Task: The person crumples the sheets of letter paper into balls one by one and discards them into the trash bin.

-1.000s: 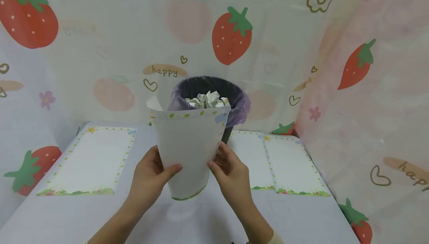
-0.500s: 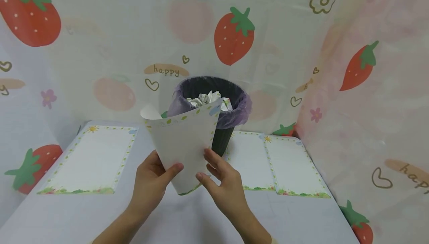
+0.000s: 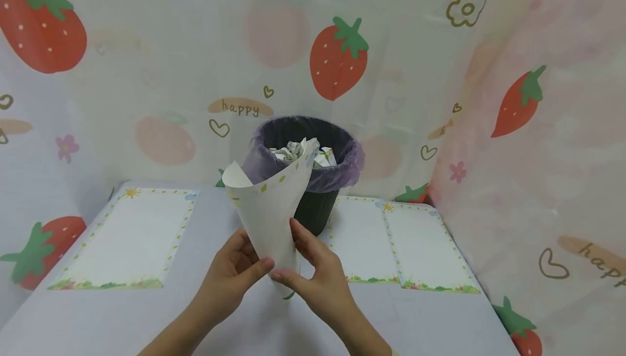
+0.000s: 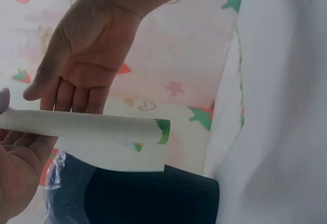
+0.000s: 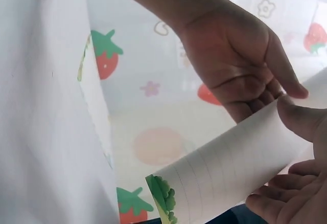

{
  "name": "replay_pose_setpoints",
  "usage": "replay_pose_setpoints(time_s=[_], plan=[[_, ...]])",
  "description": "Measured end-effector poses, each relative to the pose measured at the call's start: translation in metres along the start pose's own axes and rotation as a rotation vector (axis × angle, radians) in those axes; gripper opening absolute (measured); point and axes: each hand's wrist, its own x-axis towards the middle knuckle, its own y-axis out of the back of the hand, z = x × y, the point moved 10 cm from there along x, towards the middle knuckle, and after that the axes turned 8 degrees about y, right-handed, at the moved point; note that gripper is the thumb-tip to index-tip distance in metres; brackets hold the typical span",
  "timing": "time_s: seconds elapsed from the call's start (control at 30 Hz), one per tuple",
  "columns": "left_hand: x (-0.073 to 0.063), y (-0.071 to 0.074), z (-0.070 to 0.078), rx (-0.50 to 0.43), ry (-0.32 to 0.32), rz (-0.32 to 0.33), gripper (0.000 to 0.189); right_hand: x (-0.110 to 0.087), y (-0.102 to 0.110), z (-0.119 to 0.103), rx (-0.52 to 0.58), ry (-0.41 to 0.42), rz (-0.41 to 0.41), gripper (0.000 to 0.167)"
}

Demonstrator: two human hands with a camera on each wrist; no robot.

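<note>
A white sheet of paper point(image 3: 268, 214) with a leaf-patterned border is bent into a loose cone, wide at the top and narrow at the bottom. My left hand point(image 3: 233, 285) holds its lower left side, thumb in front and fingers behind. On the other side my right hand point(image 3: 320, 282) holds the sheet between thumb and fingers, the thumbs nearly meeting. Ruled lines and a green printed edge show on the rolled paper point(image 5: 219, 162) in the right wrist view. Just behind the sheet stands a black waste bin point(image 3: 318, 209), its lower left part hidden by the paper.
A purple bag point(image 3: 339, 174) lines the bin, which contains crumpled paper point(image 3: 325, 156). One flat bordered sheet point(image 3: 129, 239) lies at the table's left. Two more, a nearer sheet point(image 3: 432, 247) and a partly covered sheet point(image 3: 359, 242), lie at the right. Strawberry-printed curtains point(image 3: 195, 35) surround the table.
The sheet has gone from a wide, gentle curve to a narrower cone. My hands have come closer together, the right moving left, uncovering more of the bin.
</note>
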Motion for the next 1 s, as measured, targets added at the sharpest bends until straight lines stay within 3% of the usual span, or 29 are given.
replay_pose_setpoints(time_s=[0.07, 0.2, 0.3, 0.4, 0.5, 0.6, 0.7, 0.77, 0.87, 1.0], plan=[[-0.001, -0.003, 0.002, -0.009, -0.036, -0.029, 0.049, 0.000, -0.001, 0.000, -0.004, 0.015, 0.001, 0.081], [-0.001, -0.004, 0.001, 0.000, -0.054, -0.017, 0.042, 0.001, -0.002, -0.002, -0.025, 0.044, 0.022, 0.070], [0.000, 0.000, -0.001, 0.058, -0.047, 0.048, 0.040, 0.000, 0.000, -0.002, -0.031, 0.056, 0.056, 0.058], [0.000, 0.007, 0.002, 0.143, -0.076, 0.148, 0.050, -0.001, 0.004, -0.002, -0.041, 0.072, 0.103, 0.046], [0.000, 0.014, 0.011, 0.233, -0.164, 0.238, 0.073, 0.000, 0.009, -0.004, -0.053, 0.092, 0.136, 0.035], [-0.003, 0.011, 0.028, 0.360, -0.357, 0.247, 0.081, 0.001, 0.011, -0.004, -0.046, 0.095, 0.139, 0.030], [-0.010, 0.001, 0.044, 0.576, -0.568, 0.219, 0.077, 0.001, 0.011, 0.000, -0.028, 0.065, 0.122, 0.026], [-0.013, -0.006, 0.050, 0.709, -0.651, 0.178, 0.077, 0.001, 0.009, 0.004, -0.004, 0.038, 0.097, 0.025], [-0.012, -0.011, 0.049, 0.829, -0.657, 0.076, 0.082, 0.001, 0.005, 0.009, 0.032, 0.006, 0.045, 0.023], [-0.007, -0.011, 0.041, 0.863, -0.555, -0.071, 0.102, 0.001, -0.001, 0.007, 0.072, 0.036, -0.023, 0.021]])
